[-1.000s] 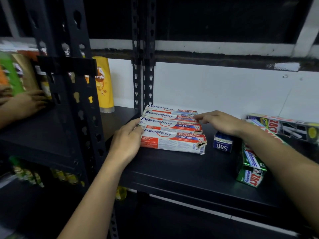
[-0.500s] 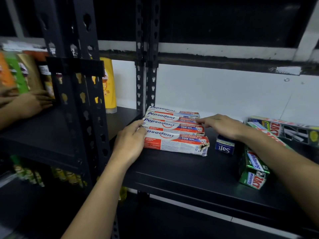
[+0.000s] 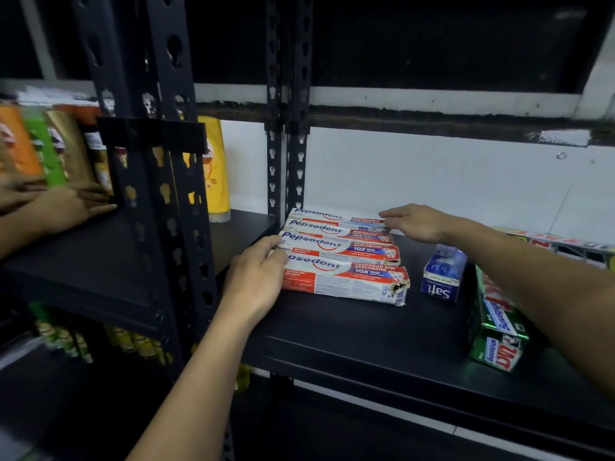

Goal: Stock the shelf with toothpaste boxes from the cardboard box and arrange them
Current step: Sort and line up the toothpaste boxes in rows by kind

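Note:
Several red-and-white Pepsodent toothpaste boxes (image 3: 344,261) lie flat side by side on the black shelf (image 3: 349,341), long sides left to right. The front box (image 3: 346,284) has a torn right end. My left hand (image 3: 256,277) presses against the left ends of the front boxes, fingers only lightly bent. My right hand (image 3: 416,222) reaches in from the right, its straight fingers touching the right end of the rearmost box. The cardboard box is out of view.
A small blue Safi box (image 3: 441,276) stands right of the row. Green Zact boxes (image 3: 496,327) lie under my right forearm, with another (image 3: 565,244) behind. A black upright post (image 3: 166,227) separates the neighbouring shelf, where a yellow bottle (image 3: 214,174) stands and another person's hand (image 3: 66,207) rests.
Both hands stay at the ends of the row. My right fingertips have crept slightly back onto the rearmost box. The view has shifted a little.

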### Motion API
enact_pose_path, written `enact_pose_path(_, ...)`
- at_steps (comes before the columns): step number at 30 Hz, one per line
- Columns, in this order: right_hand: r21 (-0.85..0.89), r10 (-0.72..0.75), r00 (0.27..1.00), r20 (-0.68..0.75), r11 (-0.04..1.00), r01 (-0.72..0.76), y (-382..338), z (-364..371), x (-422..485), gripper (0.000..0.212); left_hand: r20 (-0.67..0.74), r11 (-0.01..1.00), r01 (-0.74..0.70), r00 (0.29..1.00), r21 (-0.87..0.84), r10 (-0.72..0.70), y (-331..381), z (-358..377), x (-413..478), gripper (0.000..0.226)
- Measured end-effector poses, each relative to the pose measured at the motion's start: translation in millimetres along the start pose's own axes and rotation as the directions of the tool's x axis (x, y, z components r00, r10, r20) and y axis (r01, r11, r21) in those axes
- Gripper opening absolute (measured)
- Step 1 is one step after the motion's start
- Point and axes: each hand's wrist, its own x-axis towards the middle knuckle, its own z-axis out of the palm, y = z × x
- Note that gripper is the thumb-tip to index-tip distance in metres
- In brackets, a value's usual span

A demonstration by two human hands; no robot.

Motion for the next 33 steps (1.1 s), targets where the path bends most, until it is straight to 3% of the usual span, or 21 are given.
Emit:
enact_pose_path(10,0.096,-0.013,1.000,-0.020,0.995,0.015,5,8,15,0.042,-0.006,1.000,0.004,1.000,-0.029,-0.004,-1,0,0,0.043)
enact_pose_path(17,0.113,0.001,1.000,-0.032,0.994,0.002,5,8,12,0.043,-0.007,1.000,-0.006,1.000,-0.021,0.006,-2,0,0,0.035)
enact_pose_path(20,0.087,0.042,0.999,-0.034,0.995,-0.039,2,6,9,0.056,-0.020,1.000,-0.012,1.000,-0.017,0.012,-2,0,1,0.034)
enact_pose_path(23,0.071,0.083,0.986,-0.141,0.995,-0.073,-5,-5,-8,0.061,-0.040,1.000,-0.013,0.999,-0.019,0.013,-3,0,1,0.030)
enact_pose_path(26,0.147,0.078,0.968,-0.238,0.988,-0.043,-9,-17,-53,0.045,-0.080,1.000,-0.014,0.997,-0.018,0.013,-3,0,0,0.023)
enact_pose_path(29,0.209,0.082,0.978,-0.193,0.977,-0.041,-9,-9,-101,0.035,-0.101,1.000,-0.024,0.995,-0.003,0.024,-5,1,1,0.023)
enact_pose_path(33,0.251,0.016,0.996,-0.091,0.968,0.008,-8,11,-121,0.042,-0.080,0.999,-0.030,0.996,-0.045,0.027,-4,2,1,0.018)
